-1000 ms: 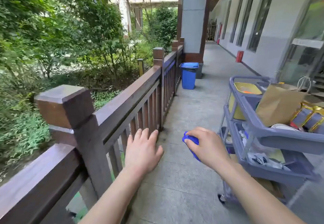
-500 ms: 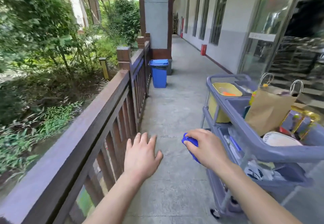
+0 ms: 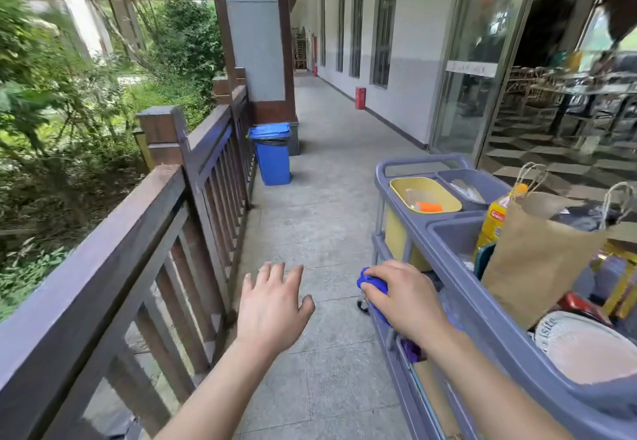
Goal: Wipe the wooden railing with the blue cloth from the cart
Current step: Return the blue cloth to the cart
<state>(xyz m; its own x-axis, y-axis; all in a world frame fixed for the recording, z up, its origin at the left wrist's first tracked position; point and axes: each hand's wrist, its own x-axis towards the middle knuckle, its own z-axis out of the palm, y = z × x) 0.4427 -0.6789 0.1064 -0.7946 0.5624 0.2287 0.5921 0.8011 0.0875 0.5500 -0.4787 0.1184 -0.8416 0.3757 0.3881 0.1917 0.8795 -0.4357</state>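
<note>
The dark wooden railing (image 3: 138,229) runs along the left side of the walkway, away from me toward a square post (image 3: 162,136). My right hand (image 3: 403,296) is closed around the bunched blue cloth (image 3: 370,284), held in the air beside the left edge of the grey cart (image 3: 458,288). Only a small part of the cloth shows past my fingers. Over the floor, my left hand (image 3: 272,305) hovers with fingers spread and nothing in it, a little right of the railing and not touching it.
The cart carries a yellow tub (image 3: 425,194), a brown paper bag (image 3: 537,257), an oil bottle (image 3: 496,215) and a plate (image 3: 586,346). A blue bin (image 3: 272,153) stands by the pillar (image 3: 255,36) ahead. Glass doors (image 3: 551,70) line the right side.
My view has swung right and forward along the walkway, so the railing sits further left and the cart closer. Both hands keep the same pose, the right one still gripping the cloth.
</note>
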